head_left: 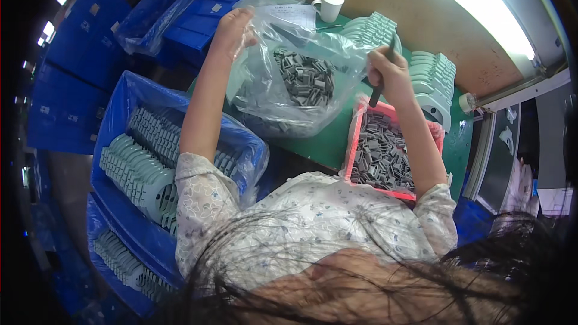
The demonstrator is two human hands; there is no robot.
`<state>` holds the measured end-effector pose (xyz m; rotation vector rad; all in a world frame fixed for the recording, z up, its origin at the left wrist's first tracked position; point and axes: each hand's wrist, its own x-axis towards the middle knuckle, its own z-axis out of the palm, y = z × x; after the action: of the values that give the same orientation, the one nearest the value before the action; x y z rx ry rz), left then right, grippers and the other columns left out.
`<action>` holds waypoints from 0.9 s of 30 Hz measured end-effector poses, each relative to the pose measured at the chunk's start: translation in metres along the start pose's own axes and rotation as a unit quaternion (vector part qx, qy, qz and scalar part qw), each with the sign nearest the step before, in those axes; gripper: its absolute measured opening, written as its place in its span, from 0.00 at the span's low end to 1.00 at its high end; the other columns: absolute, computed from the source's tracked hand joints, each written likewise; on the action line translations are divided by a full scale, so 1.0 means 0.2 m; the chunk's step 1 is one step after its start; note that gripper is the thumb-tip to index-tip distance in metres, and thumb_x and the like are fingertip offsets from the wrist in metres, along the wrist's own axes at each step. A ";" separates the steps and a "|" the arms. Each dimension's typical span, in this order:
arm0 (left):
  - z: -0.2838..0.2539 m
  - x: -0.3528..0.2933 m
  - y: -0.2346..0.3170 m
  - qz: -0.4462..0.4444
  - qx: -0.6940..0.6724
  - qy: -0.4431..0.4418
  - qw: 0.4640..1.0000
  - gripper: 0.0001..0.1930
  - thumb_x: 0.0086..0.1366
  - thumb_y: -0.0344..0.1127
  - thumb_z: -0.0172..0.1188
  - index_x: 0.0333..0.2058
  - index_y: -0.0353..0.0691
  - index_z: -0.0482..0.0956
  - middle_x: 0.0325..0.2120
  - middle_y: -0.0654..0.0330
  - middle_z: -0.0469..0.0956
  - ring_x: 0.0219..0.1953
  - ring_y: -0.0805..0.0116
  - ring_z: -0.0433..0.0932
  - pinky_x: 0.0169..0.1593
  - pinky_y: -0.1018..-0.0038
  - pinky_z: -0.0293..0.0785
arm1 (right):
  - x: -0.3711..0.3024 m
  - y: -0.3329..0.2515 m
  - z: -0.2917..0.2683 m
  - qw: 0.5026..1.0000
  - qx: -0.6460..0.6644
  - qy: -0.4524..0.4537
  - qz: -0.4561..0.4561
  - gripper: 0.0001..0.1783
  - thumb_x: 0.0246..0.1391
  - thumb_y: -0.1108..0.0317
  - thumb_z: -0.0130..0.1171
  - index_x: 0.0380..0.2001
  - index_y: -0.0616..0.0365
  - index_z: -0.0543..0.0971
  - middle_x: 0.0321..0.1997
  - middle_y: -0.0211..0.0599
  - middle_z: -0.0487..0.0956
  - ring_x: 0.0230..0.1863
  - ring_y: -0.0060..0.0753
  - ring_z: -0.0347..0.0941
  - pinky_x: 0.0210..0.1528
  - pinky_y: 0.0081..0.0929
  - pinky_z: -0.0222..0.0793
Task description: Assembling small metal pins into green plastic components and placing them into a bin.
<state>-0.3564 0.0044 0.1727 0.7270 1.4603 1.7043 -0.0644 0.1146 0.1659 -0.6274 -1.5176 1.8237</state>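
Observation:
A large clear plastic bag [283, 121] lies spread over the green table, its mouth stretched wide. Small grey clip-like parts [306, 78] are heaped inside it. My left hand [236, 33] is closed on the bag's rim at the far left. At the right, my right hand [390, 71] grips a dark, flat, bar-like tool [376, 95] and seems to pinch the bag's opposite rim; the fingers partly hide this. Below that hand sits a red bin [350, 150], lined with plastic and filled with the same kind of grey parts [382, 150].
Rows of pale green curved parts [430, 81] stand at the table's back right. A white mug [330, 7] and a paper sheet [295, 15] are at the back. To the left, a blue plastic-lined crate [114, 105] holds more curved parts. Blue bins [198, 27] stand behind it.

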 end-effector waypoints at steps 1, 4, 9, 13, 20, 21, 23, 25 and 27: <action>0.00 0.02 -0.02 0.000 0.000 -0.002 1.000 0.11 0.58 0.40 0.50 0.32 0.38 0.70 0.22 0.63 0.70 0.22 0.76 0.69 0.23 0.79 0.68 | 0.00 0.06 -0.03 1.000 -0.030 -0.006 0.009 0.06 0.49 0.67 0.52 0.25 0.58 0.70 0.15 0.26 0.66 0.15 0.16 0.59 0.16 0.15 0.53; -0.04 0.08 -0.05 0.018 0.015 -0.005 1.000 0.11 0.56 0.38 0.54 0.33 0.37 0.69 0.17 0.65 0.68 0.16 0.79 0.65 0.19 0.80 0.65 | -0.03 0.11 -0.01 0.998 -0.047 -0.045 0.023 0.06 0.48 0.68 0.53 0.25 0.60 0.71 0.16 0.26 0.67 0.12 0.14 0.58 0.13 0.13 0.50; 0.10 -0.04 0.01 0.089 -0.004 -0.014 0.996 0.15 0.53 0.33 0.57 0.39 0.37 0.67 0.26 0.61 0.70 0.26 0.73 0.70 0.30 0.77 0.69 | -0.05 0.15 -0.12 0.998 -0.060 0.000 0.027 0.06 0.49 0.69 0.52 0.25 0.59 0.70 0.15 0.25 0.66 0.12 0.13 0.57 0.12 0.13 0.48; 0.34 -0.23 0.01 0.534 0.369 0.102 0.754 0.17 0.49 0.30 0.58 0.40 0.40 0.68 0.33 0.56 0.71 0.44 0.61 0.67 0.47 0.66 0.63 | -0.05 0.22 -0.30 0.995 -0.038 0.080 0.039 0.05 0.48 0.68 0.52 0.25 0.58 0.70 0.14 0.25 0.65 0.11 0.13 0.56 0.12 0.13 0.48; 0.60 -0.40 -0.28 0.410 0.599 -0.212 0.654 0.14 0.51 0.36 0.56 0.38 0.42 0.72 0.38 0.53 0.72 0.43 0.56 0.69 0.50 0.58 0.56 | -0.10 0.31 -0.54 0.975 -0.105 0.177 0.088 0.09 0.47 0.63 0.53 0.20 0.55 0.70 0.14 0.25 0.68 0.12 0.13 0.58 0.12 0.13 0.50; 0.60 -0.37 -0.29 0.248 0.661 -0.257 0.660 0.15 0.51 0.37 0.55 0.38 0.42 0.72 0.37 0.54 0.72 0.42 0.57 0.70 0.49 0.56 0.56 | -0.12 0.34 -0.60 0.969 -0.116 0.190 0.104 0.09 0.47 0.62 0.53 0.23 0.56 0.70 0.18 0.28 0.69 0.13 0.14 0.59 0.11 0.13 0.51; 0.59 -0.36 -0.32 0.079 0.703 -0.298 0.640 0.15 0.51 0.38 0.55 0.39 0.43 0.71 0.36 0.54 0.73 0.40 0.57 0.71 0.49 0.55 0.55 | -0.18 0.39 -0.70 0.962 -0.126 0.207 0.123 0.10 0.48 0.61 0.53 0.27 0.56 0.70 0.21 0.30 0.71 0.14 0.14 0.60 0.11 0.13 0.51; 0.61 -0.42 -0.38 0.232 0.660 -0.269 0.661 0.13 0.50 0.37 0.55 0.36 0.41 0.73 0.32 0.54 0.74 0.37 0.58 0.72 0.46 0.59 0.59 | -0.28 0.43 -0.80 0.955 -0.136 0.217 0.150 0.12 0.48 0.58 0.51 0.27 0.56 0.70 0.26 0.30 0.73 0.15 0.16 0.61 0.12 0.13 0.54; 0.75 -0.50 -0.37 0.314 0.588 -0.280 0.691 0.12 0.50 0.36 0.55 0.34 0.40 0.73 0.31 0.54 0.74 0.36 0.58 0.72 0.44 0.61 0.61 | -0.39 0.43 -0.88 0.957 -0.062 0.221 0.177 0.12 0.48 0.58 0.50 0.29 0.55 0.70 0.27 0.30 0.73 0.16 0.17 0.62 0.13 0.13 0.55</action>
<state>-0.1650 0.0068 0.1324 2.4034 1.8068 0.5015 0.0982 0.1619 0.0409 -1.3421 -1.2756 1.6895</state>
